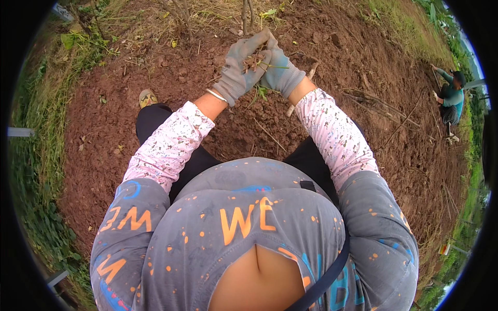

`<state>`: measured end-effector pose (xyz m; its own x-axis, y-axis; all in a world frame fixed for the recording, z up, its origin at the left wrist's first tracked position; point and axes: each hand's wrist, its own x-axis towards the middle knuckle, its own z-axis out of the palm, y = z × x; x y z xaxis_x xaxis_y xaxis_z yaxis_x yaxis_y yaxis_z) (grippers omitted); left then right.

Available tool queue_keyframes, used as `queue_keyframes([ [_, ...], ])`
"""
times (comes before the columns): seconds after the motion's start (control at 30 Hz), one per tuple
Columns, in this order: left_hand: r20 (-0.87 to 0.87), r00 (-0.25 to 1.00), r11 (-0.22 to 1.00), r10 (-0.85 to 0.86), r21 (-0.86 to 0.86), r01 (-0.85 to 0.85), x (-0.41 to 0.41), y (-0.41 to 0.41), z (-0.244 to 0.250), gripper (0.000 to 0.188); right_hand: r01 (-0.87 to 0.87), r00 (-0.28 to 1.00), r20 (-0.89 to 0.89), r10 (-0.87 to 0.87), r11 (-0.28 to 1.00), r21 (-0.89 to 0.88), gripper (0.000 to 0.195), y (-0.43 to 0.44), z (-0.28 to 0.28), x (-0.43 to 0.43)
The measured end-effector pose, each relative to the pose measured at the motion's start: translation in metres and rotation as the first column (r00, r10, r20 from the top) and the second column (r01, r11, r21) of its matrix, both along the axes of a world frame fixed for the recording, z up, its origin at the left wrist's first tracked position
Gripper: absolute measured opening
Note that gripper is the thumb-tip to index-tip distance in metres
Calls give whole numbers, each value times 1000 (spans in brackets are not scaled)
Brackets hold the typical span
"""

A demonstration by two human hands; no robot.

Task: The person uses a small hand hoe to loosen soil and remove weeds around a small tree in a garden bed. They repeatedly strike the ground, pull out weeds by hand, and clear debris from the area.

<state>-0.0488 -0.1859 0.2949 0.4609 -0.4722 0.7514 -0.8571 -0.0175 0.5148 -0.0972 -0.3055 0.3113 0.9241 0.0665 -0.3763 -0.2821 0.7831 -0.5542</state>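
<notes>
Both my hands wear soil-stained grey work gloves and meet at the fingertips above bare reddish-brown soil [233,132]. My left hand [243,64] is curled, palm towards me, around a small clump of dry plant bits [255,62] lying between the hands. My right hand [281,68] presses against it from the other side; a thin green stem crosses its glove, and whether it grips anything cannot be told. Green leaves [261,93] show just below the gloves. Thin woody stems [245,17] stand upright in the ground beyond my fingertips.
A thick stick [312,70] lies beside my right hand, with long dry twigs [385,107] further right. A co-worker [451,97] crouches at the far right, holding a thin pole. Grass and weeds [42,155] border the soil at left. My shoe [148,98] is on the soil.
</notes>
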Motion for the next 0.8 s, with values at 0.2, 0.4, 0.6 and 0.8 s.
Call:
queue_keyframes([
  [0.2, 364, 931, 919, 29, 357, -168, 14, 14, 0, 95, 221, 937, 341, -76, 885, -410, 57, -18, -14, 5],
  [0.4, 231, 961, 917, -154, 394, 52, 17, 5, -11, 95, 193, 981, 74, -178, 918, -347, 38, -42, -5, -4],
  [0.6, -29, 996, 981, -86, 172, 89, 44, 25, 15, 69, 545, 820, 161, -549, 664, -512, 58, -161, 35, -115],
  [0.8, -230, 973, 975, -14, 212, 64, 68, 37, 23, 55, 609, 281, -170, -944, 312, -729, 49, -225, 2, -452],
])
